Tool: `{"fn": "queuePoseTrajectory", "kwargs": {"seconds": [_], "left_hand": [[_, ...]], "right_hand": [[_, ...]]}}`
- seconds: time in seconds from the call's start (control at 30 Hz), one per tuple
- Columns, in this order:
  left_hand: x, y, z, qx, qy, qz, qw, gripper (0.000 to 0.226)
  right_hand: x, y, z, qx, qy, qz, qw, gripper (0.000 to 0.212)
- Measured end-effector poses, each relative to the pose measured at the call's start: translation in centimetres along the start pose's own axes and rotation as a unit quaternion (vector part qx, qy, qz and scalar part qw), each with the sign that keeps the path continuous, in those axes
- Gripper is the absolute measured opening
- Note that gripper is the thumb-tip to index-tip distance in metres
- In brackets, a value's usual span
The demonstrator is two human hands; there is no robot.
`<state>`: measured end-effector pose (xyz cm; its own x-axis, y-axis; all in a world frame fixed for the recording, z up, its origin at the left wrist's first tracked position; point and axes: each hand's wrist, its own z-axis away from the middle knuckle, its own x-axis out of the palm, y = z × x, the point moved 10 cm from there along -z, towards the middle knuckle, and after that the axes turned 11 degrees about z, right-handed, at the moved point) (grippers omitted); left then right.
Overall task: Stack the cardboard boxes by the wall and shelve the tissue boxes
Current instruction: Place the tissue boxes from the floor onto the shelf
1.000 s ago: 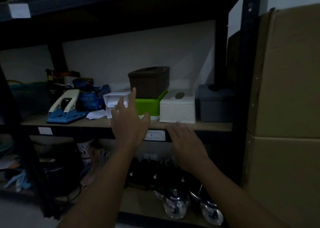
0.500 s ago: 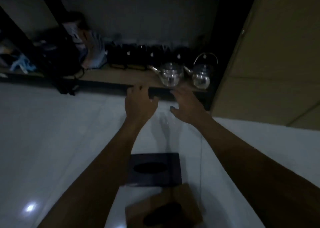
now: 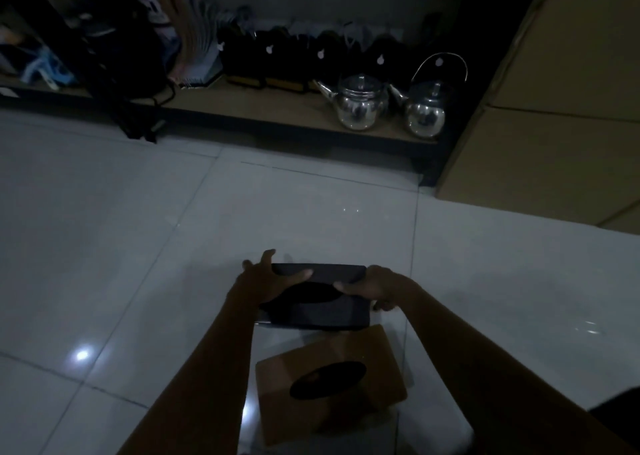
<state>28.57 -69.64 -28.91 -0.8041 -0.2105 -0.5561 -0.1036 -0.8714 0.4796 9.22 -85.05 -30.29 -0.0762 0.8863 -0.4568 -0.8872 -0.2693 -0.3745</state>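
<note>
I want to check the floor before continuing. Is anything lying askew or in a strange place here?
Mildly, yes. The brown tissue box lies on the floor tiles, turned at an angle to the tile lines. The dark tissue box, gripped by the left hand and right hand, sits squarer. Nothing looks spilled or damaged.

It is very dim where I look. The glossy floor (image 3: 104, 246) throws back small glare spots near my left arm, the kettles (image 3: 360, 108) catch faint highlights, the shelf (image 3: 277, 108) back sinks into blurred black, and edges bow.
</note>
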Motion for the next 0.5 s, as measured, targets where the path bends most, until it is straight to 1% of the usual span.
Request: {"fn": "queuePoseTrajectory", "kwargs": {"seconds": [0.07, 0.13, 0.17, 0.23, 0.3, 0.33, 0.4, 0.43, 0.5], "left_hand": [[0.0, -0.1, 0.0, -0.016, -0.003, 0.07, 0.997, 0.137], [-0.5, 0.8, -0.4, -0.001, 0.018, 0.128, 0.992, 0.131], [-1.0, 1.4, -0.2, 0.008, 0.032, 0.176, 0.984, 0.129], [-2.4, 2.7, -0.3, 0.017, 0.054, 0.265, 0.963, 0.128], [-4.3, 4.1, 0.2, 0.016, 0.065, 0.303, 0.951, 0.126], [-5.5, 5.2, 0.4, 0.032, 0.068, 0.319, 0.945, 0.115], [-8.7, 8.0, 1.8, 0.092, 0.089, 0.373, 0.919, 0.081], [-10.4, 9.2, 2.4, 0.117, 0.101, 0.399, 0.904, 0.08], [-13.2, 10.8, 3.5, 0.136, 0.113, 0.427, 0.887, 0.101]], "right_hand": [[-0.6, 0.1, -0.3, 0.015, 0.022, -0.089, 0.996, 0.099], [-2.4, -0.4, -0.4, 0.009, 0.075, -0.115, 0.99, 0.093], [-3.8, -0.8, -0.2, -0.002, 0.11, -0.128, 0.986, 0.088], [-7.1, -1.7, 0.8, -0.036, 0.185, -0.188, 0.964, 0.072], [-10.0, -2.6, 1.9, -0.072, 0.227, -0.27, 0.933, 0.06], [-11.3, -3.3, 2.4, -0.092, 0.24, -0.301, 0.919, 0.056], [-13.8, -5.3, 3.8, -0.136, 0.259, -0.34, 0.894, 0.051], [-14.9, -6.3, 4.5, -0.156, 0.267, -0.354, 0.883, 0.05], [-16.9, -8.5, 6.5, -0.198, 0.274, -0.382, 0.86, 0.043]]}}
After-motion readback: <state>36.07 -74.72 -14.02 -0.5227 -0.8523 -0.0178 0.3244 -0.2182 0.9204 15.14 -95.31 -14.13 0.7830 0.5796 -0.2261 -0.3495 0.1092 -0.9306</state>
